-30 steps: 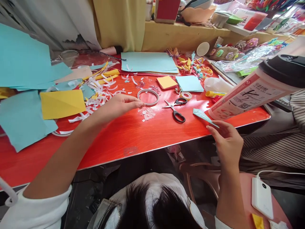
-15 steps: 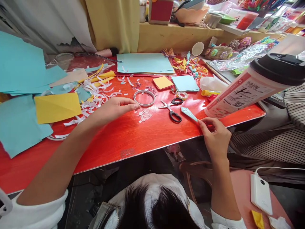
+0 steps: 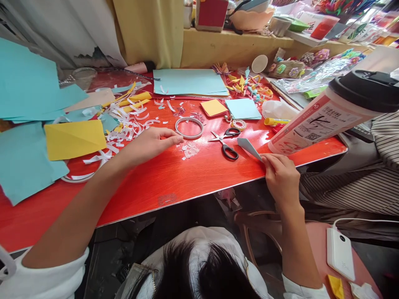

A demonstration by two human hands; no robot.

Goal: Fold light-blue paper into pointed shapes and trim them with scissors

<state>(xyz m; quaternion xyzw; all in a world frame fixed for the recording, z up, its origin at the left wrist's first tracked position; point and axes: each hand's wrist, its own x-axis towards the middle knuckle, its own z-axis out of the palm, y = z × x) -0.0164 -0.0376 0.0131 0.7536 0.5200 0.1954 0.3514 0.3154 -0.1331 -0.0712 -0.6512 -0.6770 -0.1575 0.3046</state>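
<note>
Between the thumb and fingers of my right hand [image 3: 283, 178] is the narrow end of a folded light-blue paper piece [image 3: 248, 147]. Its wider end points left, over the red table near the scissors. My left hand [image 3: 157, 143] is closed in a pinch beside a roll of tape [image 3: 189, 128]; whatever lies at its fingertips is too small to make out. Black-handled scissors [image 3: 229, 143] lie with blades apart between my hands. Just below the tape roll, clear scraps [image 3: 190, 150] stick to the table.
A tall lidded cup [image 3: 321, 118] stands close beyond my right hand. Stacked yellow squares [image 3: 213, 108] and blue squares [image 3: 243, 109] lie farther back. White paper strips [image 3: 132, 120] and a yellow sheet [image 3: 75, 140] are at the left. A power bank [image 3: 340, 253] rests on a stool.
My right hand has turned over slightly, rolling the folded blue paper so that a plain, darker face shows. My left hand has stayed in place.
</note>
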